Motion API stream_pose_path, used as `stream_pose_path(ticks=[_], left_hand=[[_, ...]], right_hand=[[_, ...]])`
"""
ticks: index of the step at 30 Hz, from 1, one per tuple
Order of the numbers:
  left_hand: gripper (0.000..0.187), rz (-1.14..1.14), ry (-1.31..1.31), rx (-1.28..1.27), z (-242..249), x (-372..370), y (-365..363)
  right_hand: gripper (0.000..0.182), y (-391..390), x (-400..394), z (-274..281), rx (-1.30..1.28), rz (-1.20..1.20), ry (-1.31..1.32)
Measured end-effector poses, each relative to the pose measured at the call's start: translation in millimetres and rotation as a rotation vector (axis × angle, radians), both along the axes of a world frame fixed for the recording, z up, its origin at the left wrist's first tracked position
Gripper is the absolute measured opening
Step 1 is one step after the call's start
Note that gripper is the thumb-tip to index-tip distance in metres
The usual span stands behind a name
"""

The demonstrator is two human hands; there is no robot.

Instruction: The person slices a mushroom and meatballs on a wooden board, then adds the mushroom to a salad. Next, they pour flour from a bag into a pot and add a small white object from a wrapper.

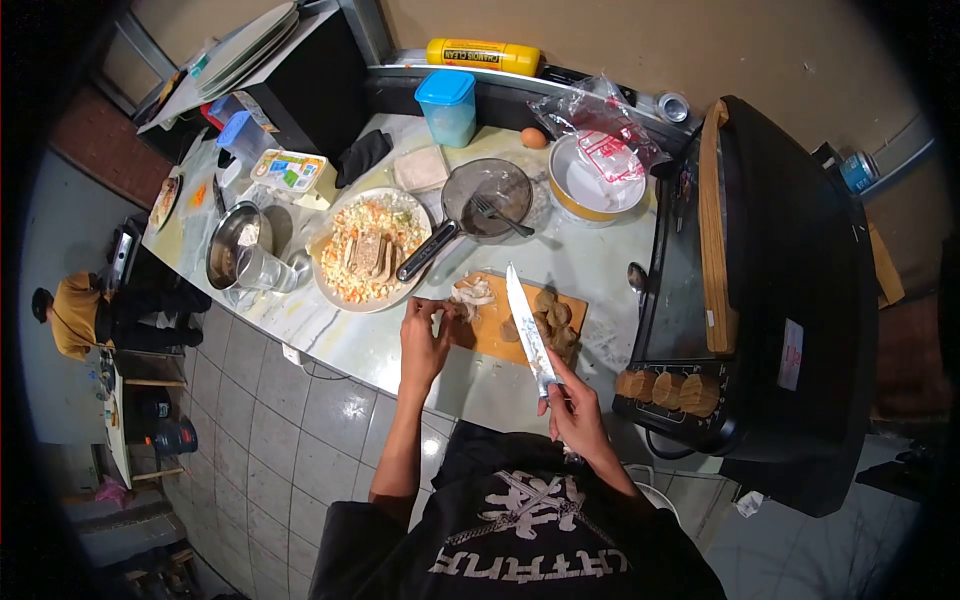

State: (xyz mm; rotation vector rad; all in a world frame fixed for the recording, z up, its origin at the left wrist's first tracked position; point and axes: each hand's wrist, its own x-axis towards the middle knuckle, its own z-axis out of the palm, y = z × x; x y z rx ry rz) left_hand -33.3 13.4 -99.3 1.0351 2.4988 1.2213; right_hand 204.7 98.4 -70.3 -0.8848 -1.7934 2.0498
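Note:
My right hand [575, 408] is closed round the handle of a large knife [530, 330], whose blade points up and away over the wooden cutting board [490, 345]. Brown round pieces [553, 322] lie on the board's right part, and pale shredded pieces [472, 294] on its upper left. My left hand [426, 335] is at the board's left edge, thumb and fingers brought together; what is between them, if anything, is too small to make out. Beyond it stands a plate [330, 288] of chopped vegetables with sliced brown loaf pieces [370, 255] on top.
A pan [487, 185] with a fork sits behind the board. Further back are a blue-lidded container [447, 108], an egg [534, 138] and a white bowl [597, 178]. A metal bowl [225, 250] stands left, a black appliance [800, 280] right. Another person [75, 315] is far left.

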Motion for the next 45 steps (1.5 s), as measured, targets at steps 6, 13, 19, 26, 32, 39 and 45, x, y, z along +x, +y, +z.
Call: stream_pose_path(ticks=[6, 13, 19, 26, 32, 39, 45], left_hand=[[0.011, -0.055, 0.052, 0.022, -10, -2, 3], [0.011, -0.127, 0.127, 0.023, -9, -8, 10], [0.010, -0.175, 0.076, 0.027, -13, -20, 8], [0.020, -0.296, -0.031, -0.025, -14, -31, 9], [0.023, -0.506, -0.039, -0.049, -16, -45, 18], [0.014, -0.661, -0.102, 0.034, -21, -66, 20], [0.010, -0.709, -0.111, -0.004, -13, -68, 21]], right_hand=[[0.050, -5, -1, -3, -0.007, -0.005, -0.012], [0.049, -6, -2, -8, 0.014, -0.066, 0.006], [0.049, -9, -14, -6, -0.016, -0.117, -0.013], [0.049, -13, -18, -12, 0.156, -0.154, -0.117], [0.049, -22, -11, -3, 0.215, -0.250, -0.266], [0.050, -57, -19, -3, 0.215, -0.467, -0.423], [0.053, -78, -22, -3, 0.235, -0.567, -0.500]])
